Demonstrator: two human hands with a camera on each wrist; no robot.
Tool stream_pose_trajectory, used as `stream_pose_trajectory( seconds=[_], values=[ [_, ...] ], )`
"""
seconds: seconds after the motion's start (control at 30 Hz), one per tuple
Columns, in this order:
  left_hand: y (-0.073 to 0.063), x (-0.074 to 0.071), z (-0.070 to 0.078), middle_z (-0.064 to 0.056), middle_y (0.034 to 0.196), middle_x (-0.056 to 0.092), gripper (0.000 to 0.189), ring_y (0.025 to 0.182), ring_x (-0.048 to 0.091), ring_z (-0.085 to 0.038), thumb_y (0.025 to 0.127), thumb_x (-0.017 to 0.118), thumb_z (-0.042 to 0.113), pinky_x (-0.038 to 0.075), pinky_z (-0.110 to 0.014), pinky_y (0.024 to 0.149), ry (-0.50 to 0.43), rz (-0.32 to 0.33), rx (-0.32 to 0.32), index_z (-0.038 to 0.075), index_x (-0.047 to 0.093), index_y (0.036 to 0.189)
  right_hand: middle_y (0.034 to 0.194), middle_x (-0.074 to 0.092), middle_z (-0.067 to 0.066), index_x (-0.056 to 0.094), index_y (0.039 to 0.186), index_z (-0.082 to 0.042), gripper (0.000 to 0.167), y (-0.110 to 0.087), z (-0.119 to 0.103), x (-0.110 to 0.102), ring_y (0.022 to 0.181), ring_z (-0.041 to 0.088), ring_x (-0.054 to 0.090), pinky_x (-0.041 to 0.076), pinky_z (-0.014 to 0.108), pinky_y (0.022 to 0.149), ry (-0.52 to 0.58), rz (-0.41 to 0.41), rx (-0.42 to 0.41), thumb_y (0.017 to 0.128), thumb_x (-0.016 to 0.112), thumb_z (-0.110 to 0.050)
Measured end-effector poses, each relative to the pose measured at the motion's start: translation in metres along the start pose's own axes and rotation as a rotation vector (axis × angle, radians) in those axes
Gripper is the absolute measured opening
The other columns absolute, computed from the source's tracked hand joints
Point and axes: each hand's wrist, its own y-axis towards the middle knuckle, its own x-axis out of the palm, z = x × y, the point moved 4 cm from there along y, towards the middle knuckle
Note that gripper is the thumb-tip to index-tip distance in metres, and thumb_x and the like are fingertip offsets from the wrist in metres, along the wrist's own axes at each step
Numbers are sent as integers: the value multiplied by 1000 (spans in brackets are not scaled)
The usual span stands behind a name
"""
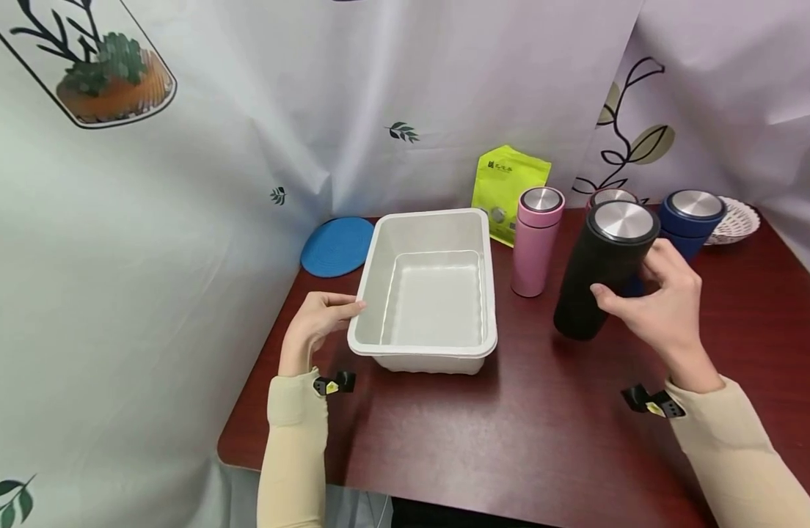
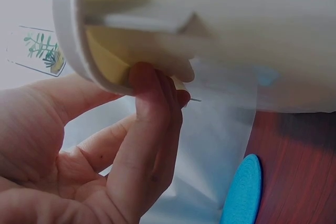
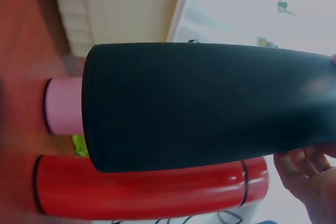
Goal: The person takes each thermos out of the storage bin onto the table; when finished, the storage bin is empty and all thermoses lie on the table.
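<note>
My left hand [image 1: 319, 323] pinches the left rim of a white plastic basin [image 1: 421, 359], thumb on top and fingers curled beneath the lip, as the left wrist view shows closely. In my right hand [image 1: 669, 308] is a black thermos flask [image 1: 586, 282] with a steel-topped lid, gripped around its upper part and slightly tilted. A pink thermos [image 1: 533, 253] stands between the basin and the black flask. Behind the black one are a red thermos [image 3: 147, 190], mostly hidden in the head view, and a blue thermos [image 1: 692, 220]. The basin has nothing in it.
A round blue mat [image 1: 339, 248] lies left of the basin at the back. A lime-green pouch [image 1: 507, 183] leans on the curtain behind the pink thermos. A white woven basket [image 1: 738, 220] sits at the back right. The dark red table [image 1: 511, 440] ends at a curtain.
</note>
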Motion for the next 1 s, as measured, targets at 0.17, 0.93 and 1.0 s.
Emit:
stream_pose_trajectory(
  seconds=[0.17, 0.93, 1.0],
  values=[
    [-1, -1, -1, -24, 123, 63, 44, 93, 70, -18, 89, 71, 17, 53, -46, 96, 3, -3, 2, -7, 62, 125, 99, 55, -26, 70, 103, 9, 43, -9, 22, -7, 84, -6, 46, 35, 10, 67, -32, 28, 26, 61, 78, 5],
    [-1, 2, 1, -25, 126, 62, 46, 97, 70, -22, 90, 71, 18, 55, -43, 93, 5, 3, -13, -7, 60, 128, 100, 55, -31, 73, 111, 0, 50, -25, 87, -63, 95, -12, 51, 36, 4, 73, -150, 132, 61, 63, 82, -6],
    [-1, 1, 0, -25, 125, 62, 46, 95, 70, -20, 90, 71, 18, 55, -42, 93, 6, 4, -16, -7, 60, 127, 99, 55, -32, 73, 111, 0, 50, -25, 88, -67, 95, -13, 50, 35, 4, 73, -162, 142, 58, 62, 82, -8]
  ],
)
